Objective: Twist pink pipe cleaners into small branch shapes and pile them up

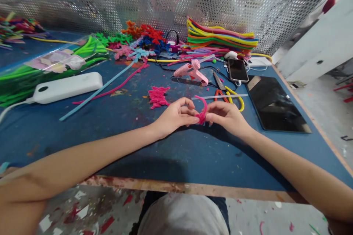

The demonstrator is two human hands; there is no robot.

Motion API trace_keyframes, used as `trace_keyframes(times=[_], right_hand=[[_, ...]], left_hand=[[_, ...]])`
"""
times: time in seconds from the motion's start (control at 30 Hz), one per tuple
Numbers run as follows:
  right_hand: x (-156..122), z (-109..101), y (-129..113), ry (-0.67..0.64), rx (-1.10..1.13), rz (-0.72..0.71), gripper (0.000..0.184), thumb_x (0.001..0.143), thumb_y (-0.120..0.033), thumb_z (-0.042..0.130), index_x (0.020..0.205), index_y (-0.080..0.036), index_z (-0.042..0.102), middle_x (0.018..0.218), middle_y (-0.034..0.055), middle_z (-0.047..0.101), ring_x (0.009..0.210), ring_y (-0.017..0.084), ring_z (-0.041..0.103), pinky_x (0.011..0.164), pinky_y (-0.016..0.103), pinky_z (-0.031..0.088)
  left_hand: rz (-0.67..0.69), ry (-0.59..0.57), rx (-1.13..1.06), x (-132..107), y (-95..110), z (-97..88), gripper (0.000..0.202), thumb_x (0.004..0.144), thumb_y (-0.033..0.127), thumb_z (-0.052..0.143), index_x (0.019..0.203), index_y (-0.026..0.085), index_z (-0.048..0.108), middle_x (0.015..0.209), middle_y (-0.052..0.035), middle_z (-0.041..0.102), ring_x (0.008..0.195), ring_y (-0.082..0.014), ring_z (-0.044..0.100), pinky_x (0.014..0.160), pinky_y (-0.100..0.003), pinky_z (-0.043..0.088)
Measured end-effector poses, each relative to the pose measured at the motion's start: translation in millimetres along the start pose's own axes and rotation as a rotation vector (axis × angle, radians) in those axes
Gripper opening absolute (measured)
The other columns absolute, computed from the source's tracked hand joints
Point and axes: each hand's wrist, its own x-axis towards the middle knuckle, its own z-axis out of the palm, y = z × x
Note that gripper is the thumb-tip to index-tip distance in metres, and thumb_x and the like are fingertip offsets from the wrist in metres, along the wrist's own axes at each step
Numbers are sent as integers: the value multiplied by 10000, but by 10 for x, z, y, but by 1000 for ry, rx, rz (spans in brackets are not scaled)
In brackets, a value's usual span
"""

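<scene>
Both my hands meet over the middle of the blue table (116, 147). My left hand (175, 115) and my right hand (227, 115) pinch a pink pipe cleaner (202, 112) between their fingertips. Its lower part is twisted into a small bundle between my fingers, and its free end curls up and to the left. Just beyond my left hand lies a pile of bent pink pipe cleaner pieces (158, 96).
A pink glue gun (193, 71), scissors (220, 86), a glue stick (226, 96), a phone (237, 69) and a dark tablet (274, 104) lie behind and right. A white power strip (66, 86), bagged green pipe cleaners (55, 62), colourful stacks (220, 38) and finished shapes (140, 38) fill the back, before a perforated metal screen.
</scene>
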Motion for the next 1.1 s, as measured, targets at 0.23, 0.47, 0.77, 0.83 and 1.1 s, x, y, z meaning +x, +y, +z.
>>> trace_keyframes(times=[0.23,0.47,0.77,0.83,1.1], right_hand=[[21,31,50,12,268,106,207,749,-353,656,794,-172,568,611,-41,543,485,60,459,463,197,369],[5,117,14,28,393,143,221,747,-369,655,765,-179,542,579,-59,501,456,45,395,431,189,280],[-6,145,-36,147,508,285,261,683,-336,706,658,-165,510,545,-59,470,417,32,337,408,185,263],[-9,144,-41,166,511,289,260,670,-325,712,645,-163,510,531,-63,457,413,29,325,408,183,267],[2,127,-57,223,508,293,246,628,-290,736,622,-155,531,505,-59,462,412,30,327,399,184,251]], left_hand=[[-17,-4,43,-9,28,30,302,654,209,718,894,139,547,796,-16,619,662,-84,581,612,-201,453],[-48,-91,-93,-16,17,86,213,724,250,674,889,129,615,780,-51,674,713,-114,621,641,-210,464],[37,7,25,-23,21,101,187,696,228,702,834,119,639,678,-35,688,543,-89,594,519,-184,455],[62,23,88,-30,41,105,179,682,229,712,808,120,646,675,-33,688,550,-97,601,523,-190,465],[83,28,141,-25,58,137,133,675,202,713,765,126,653,659,-20,684,562,-109,620,533,-198,480]])
